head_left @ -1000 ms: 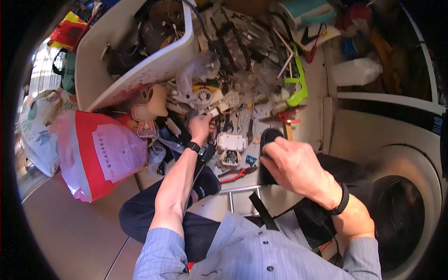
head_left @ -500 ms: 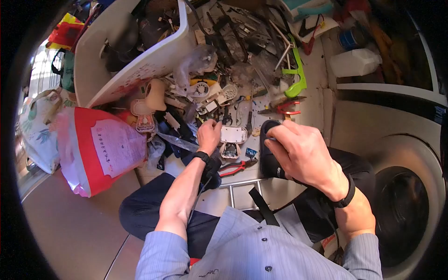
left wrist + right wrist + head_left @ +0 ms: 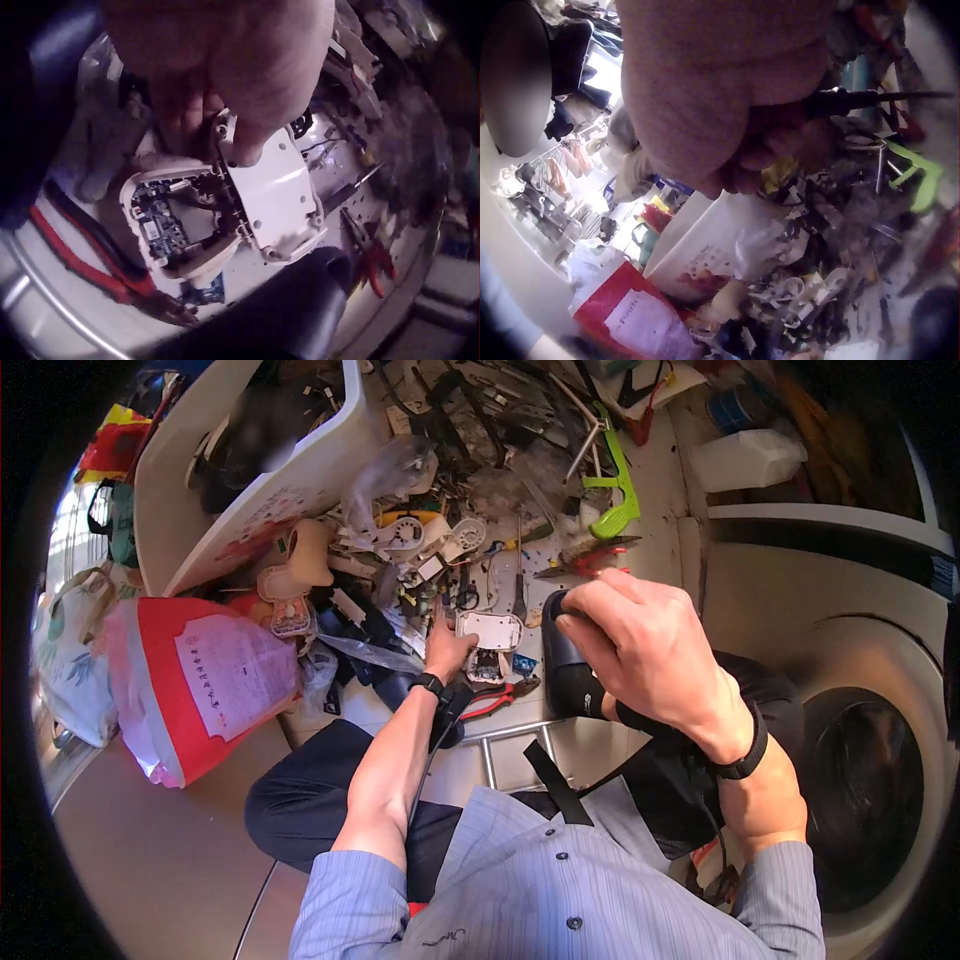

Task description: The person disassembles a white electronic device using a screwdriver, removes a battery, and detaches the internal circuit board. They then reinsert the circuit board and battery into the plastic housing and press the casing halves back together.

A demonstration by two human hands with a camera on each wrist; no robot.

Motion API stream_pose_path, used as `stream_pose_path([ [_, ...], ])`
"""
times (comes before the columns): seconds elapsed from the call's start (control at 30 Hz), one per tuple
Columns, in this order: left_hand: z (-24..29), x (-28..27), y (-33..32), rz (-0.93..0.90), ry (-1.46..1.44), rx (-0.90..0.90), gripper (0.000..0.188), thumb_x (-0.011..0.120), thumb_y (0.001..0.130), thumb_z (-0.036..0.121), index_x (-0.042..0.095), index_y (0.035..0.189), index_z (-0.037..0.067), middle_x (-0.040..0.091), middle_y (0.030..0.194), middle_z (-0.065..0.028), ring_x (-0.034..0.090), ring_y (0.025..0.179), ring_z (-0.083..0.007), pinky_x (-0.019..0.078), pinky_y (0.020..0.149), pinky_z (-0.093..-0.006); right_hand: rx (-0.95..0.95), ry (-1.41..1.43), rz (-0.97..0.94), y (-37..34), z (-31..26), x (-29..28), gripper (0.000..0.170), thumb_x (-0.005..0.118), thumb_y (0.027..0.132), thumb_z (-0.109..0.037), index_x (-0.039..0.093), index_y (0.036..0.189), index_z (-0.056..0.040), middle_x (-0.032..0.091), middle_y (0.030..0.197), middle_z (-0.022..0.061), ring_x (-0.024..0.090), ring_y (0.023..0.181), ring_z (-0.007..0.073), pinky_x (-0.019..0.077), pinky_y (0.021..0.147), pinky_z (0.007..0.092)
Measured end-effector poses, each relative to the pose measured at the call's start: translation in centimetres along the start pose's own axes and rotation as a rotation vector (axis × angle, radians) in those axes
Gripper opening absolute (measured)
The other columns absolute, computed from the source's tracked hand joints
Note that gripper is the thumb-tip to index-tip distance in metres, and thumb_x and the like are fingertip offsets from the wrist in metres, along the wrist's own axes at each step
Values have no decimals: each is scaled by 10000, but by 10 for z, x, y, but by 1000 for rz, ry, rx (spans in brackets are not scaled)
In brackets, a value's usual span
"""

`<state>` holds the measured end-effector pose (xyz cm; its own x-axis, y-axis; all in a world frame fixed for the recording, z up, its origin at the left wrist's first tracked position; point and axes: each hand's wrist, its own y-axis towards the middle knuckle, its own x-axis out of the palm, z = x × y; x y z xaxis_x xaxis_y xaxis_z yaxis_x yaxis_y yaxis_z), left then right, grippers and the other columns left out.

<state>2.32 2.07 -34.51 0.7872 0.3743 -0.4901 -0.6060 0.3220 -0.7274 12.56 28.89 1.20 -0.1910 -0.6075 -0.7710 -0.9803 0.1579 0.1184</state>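
Two hands are at work, and the left one has just changed place. A second ago the left hand (image 3: 450,652) reaches toward the heap of loose parts; now it is lower, beside the opened white casing (image 3: 490,631), with its thumb (image 3: 253,147) on the flat panel and its other fingers bent in at the edge. It appears to pinch the casing there, though the fingertips are partly hidden. That makes the casing, rather than the heap, the thing the left hand is engaged with.

The casing lies on the pale floor (image 3: 655,555), between the left hand and the dark shoe (image 3: 568,650). Its smaller section lies open toward the person, showing a circuit board (image 3: 159,229). Just beside it are a small blue board (image 3: 524,664) and red-handled pliers (image 3: 500,699).

The right hand (image 3: 655,650) changes little: raised over the shoe side, apart from the casing, its fingers curled round a dark tool (image 3: 844,103) whose thin shaft sticks out. It looks like a screwdriver, but its tip cannot be made out. Beyond the casing, the heap spreads beside a white tub (image 3: 290,495).
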Motion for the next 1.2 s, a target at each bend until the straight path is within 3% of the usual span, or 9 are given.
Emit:
stream_pose_path([
  [0.07, 1, 0, 0, -49, 29, 3, 553, 839, 771, 254, 705, 1227, -28, 776, 1071, -204, 744, 1020, -350, 558, 933, -419, -5, 6, 3, 0, 0, 0, 184, 761, 874, -102, 586, 870, -45, 583, 776, 135, 640, 685, 364, 523, 602, 454],
  [0.17, -9, 12, 12, -219, -381, -89, 436, 801, 851, 207, 729, 1209, -31, 782, 999, -125, 735, 883, -201, 569, 806, -344, -11, 3, -4, 0, -2, 0, 185, 760, 876, -109, 587, 871, -44, 588, 777, 137, 642, 686, 370, 524, 598, 458],
  [0.3, 0, 16, 11, -260, -343, -91, 470, 784, 854, 220, 694, 1240, -32, 744, 936, -92, 691, 758, -183, 543, 668, -336, -18, 5, 1, -1, -3, 2, 175, 753, 882, -112, 592, 881, -43, 590, 773, 142, 649, 684, 378, 530, 593, 464],
  [0.63, 93, -67, -50, -322, -648, 70, 438, 605, 906, 95, 573, 1329, -16, 686, 1124, -99, 713, 909, -181, 646, 774, -327, -68, 2, 88, 11, -2, -3, 160, 720, 913, -153, 617, 870, -38, 671, 837, 181, 683, 752, 414, 559, 645, 496],
  [0.87, 194, -182, -164, -153, -637, 299, 404, 595, 894, 57, 554, 1279, -57, 698, 1047, -127, 731, 824, -198, 644, 734, -314, 68, -187, 88, 24, -16, -8, 347, 745, 929, -315, 601, 986, -4, 692, 864, 248, 700, 827, 466, 565, 735, 549],
  [0.97, 217, -215, -216, -76, -590, 423, 441, 599, 891, 83, 570, 1310, -53, 707, 1074, -116, 733, 848, -189, 645, 713, -326, 222, -74, -24, 36, -39, -20, 647, 781, 915, -422, 574, 1315, 43, 729, 1009, 288, 722, 982, 441, 567, 847, 489],
  [1.07, 228, -236, -258, 33, -497, 490, 415, 628, 896, 112, 638, 1280, -46, 723, 1083, -103, 722, 915, -155, 628, 675, -301, 98, 177, 70, 42, -52, -12, 466, 691, 964, -320, 591, 1252, 34, 717, 986, 329, 712, 983, 484, 563, 856, 535],
  [1.13, 221, -248, -261, 328, -180, 706, 358, 652, 936, 159, 674, 1234, -38, 729, 985, -80, 705, 883, -131, 586, 672, -288, 52, 211, 128, 42, -73, -14, 364, 655, 969, -249, 626, 1222, 11, 718, 961, 316, 717, 960, 479, 564, 853, 529],
  [1.2, 227, -252, -282, 336, -249, 616, 332, 663, 953, 234, 695, 1141, -37, 737, 921, -127, 721, 829, -172, 573, 686, -333, 85, 234, 147, 40, -88, -17, 341, 649, 971, -239, 636, 1194, 19, 715, 935, 318, 720, 938, 476, 571, 844, 517],
])
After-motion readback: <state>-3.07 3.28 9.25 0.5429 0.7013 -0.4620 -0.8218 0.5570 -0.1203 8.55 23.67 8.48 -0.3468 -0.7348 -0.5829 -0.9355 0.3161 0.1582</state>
